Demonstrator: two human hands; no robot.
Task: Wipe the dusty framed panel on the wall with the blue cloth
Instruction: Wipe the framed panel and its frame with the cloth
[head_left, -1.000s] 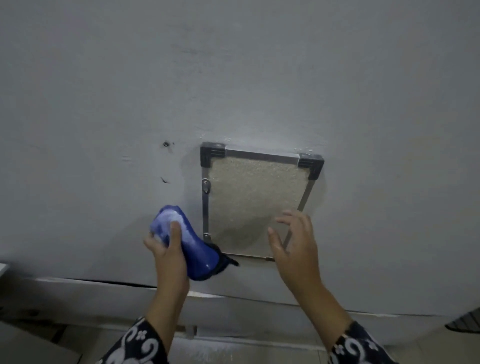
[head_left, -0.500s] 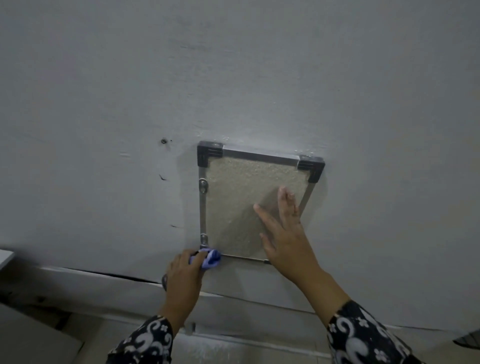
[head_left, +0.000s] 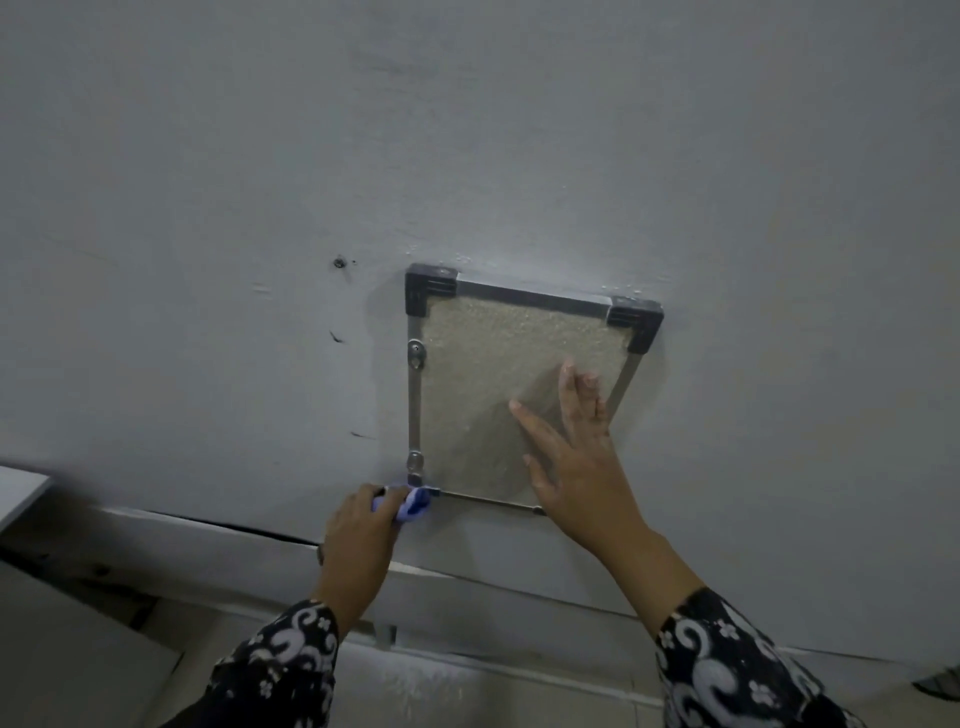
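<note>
A framed panel (head_left: 483, 374) hangs on the grey wall, with a beige textured face, a metal frame and black corner caps at the top. My left hand (head_left: 358, 535) is shut on the blue cloth (head_left: 413, 503) and presses it against the panel's lower left corner; most of the cloth is hidden under my fingers. My right hand (head_left: 576, 467) lies flat on the panel's lower right part with its fingers spread.
The grey wall (head_left: 519, 130) has a small hole (head_left: 339, 263) and dark marks left of the panel. Below runs a cracked ledge (head_left: 234, 525). A white edge (head_left: 21, 488) juts in at the left.
My left hand swung the cloth from beside the panel onto its lower left corner and closed over it. My right hand moved up and laid flat on the panel.
</note>
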